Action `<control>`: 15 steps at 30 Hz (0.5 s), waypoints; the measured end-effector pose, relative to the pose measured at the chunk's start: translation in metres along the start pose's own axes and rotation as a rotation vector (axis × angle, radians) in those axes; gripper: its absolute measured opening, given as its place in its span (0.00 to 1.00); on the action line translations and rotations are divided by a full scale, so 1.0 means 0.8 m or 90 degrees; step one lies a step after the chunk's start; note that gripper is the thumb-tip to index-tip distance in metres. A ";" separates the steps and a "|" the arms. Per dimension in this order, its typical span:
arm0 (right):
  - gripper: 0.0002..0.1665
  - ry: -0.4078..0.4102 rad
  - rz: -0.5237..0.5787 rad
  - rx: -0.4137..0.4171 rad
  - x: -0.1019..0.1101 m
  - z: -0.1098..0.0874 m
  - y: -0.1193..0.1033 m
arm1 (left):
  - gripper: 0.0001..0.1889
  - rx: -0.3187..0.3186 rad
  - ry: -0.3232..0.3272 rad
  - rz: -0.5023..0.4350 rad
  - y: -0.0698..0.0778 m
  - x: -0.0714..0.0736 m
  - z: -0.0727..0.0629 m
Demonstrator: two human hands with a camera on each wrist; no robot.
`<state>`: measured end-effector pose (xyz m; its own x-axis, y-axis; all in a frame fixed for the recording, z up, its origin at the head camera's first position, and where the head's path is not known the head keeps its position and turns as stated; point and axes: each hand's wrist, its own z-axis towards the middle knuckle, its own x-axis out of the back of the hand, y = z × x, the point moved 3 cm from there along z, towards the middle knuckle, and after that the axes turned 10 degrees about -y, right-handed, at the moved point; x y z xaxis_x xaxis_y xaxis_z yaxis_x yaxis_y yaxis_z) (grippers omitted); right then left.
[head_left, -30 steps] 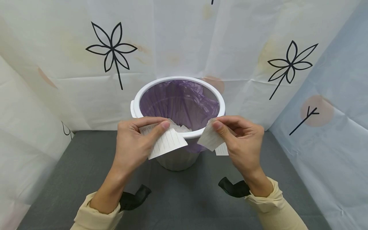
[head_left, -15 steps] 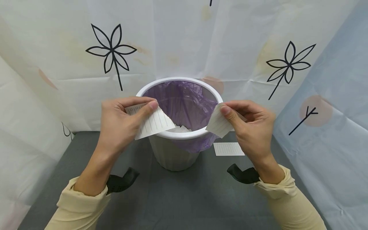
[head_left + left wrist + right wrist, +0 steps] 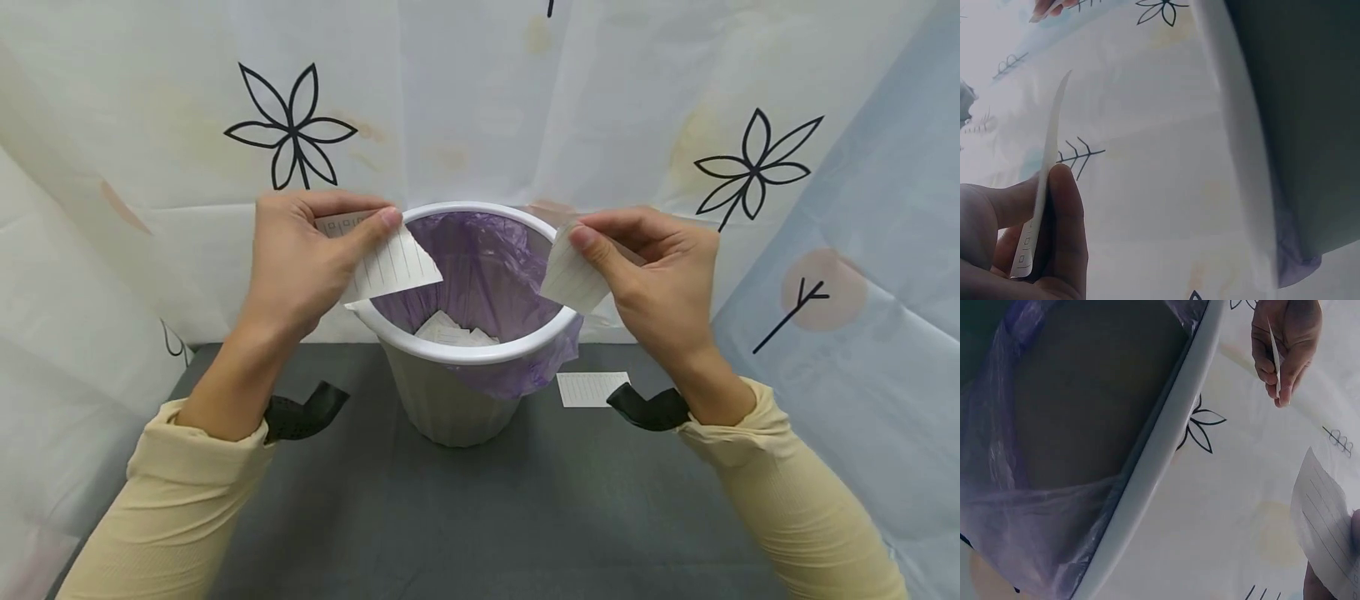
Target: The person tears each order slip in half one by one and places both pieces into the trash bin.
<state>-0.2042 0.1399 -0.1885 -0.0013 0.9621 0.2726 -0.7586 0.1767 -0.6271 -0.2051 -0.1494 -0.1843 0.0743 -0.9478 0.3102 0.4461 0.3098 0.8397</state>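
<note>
1. Over L side of the bin, head view: L hand, grip holding L paper piece btwn thumb & fingers; ruled lines, small printed boxes at top, ragged edge facing inward.
2. Over R side of bin, head view: R hand, grip pinching R paper piece. The 2 pieces are apart, bin mouth btwn.
3. L wrist view adds: L paper piece nearly edge-on, slightly bowed; boxes at its lower end, near the palm. Head view gives its flat face instead.
4. R wrist view adds: R paper piece's ruled lines, clear there, faint in head. R hand is mostly cut off at frame edge; L hand shows up top w/ its paper edge-on.
5. Head view only: paper scraps in bottom of bin, & lined slip flat on worktop, R of bin, partly behind black wrist mount.
6. Purple liner: head shows it inside bin & draped over R front; R wrist view gets its wrinkled overhang up close.
</note>
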 end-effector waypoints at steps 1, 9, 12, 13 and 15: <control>0.06 -0.006 -0.013 0.005 0.000 0.004 0.001 | 0.08 -0.002 0.001 0.002 0.001 0.001 0.004; 0.04 -0.014 -0.026 -0.006 -0.004 0.036 0.011 | 0.09 0.025 -0.019 0.001 0.006 -0.001 0.033; 0.05 -0.024 -0.010 -0.004 -0.009 0.046 0.016 | 0.11 0.045 -0.033 0.004 0.007 -0.004 0.043; 0.04 -0.026 -0.005 -0.005 -0.010 0.049 0.017 | 0.11 0.052 -0.035 0.007 0.007 -0.006 0.047; 0.03 -0.029 0.002 -0.008 -0.014 0.056 0.020 | 0.12 0.068 -0.039 0.018 0.007 -0.008 0.054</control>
<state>-0.2456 0.1228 -0.1690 -0.0334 0.9523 0.3034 -0.7499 0.1768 -0.6375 -0.2417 -0.1386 -0.1625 0.0295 -0.9332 0.3581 0.3467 0.3456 0.8720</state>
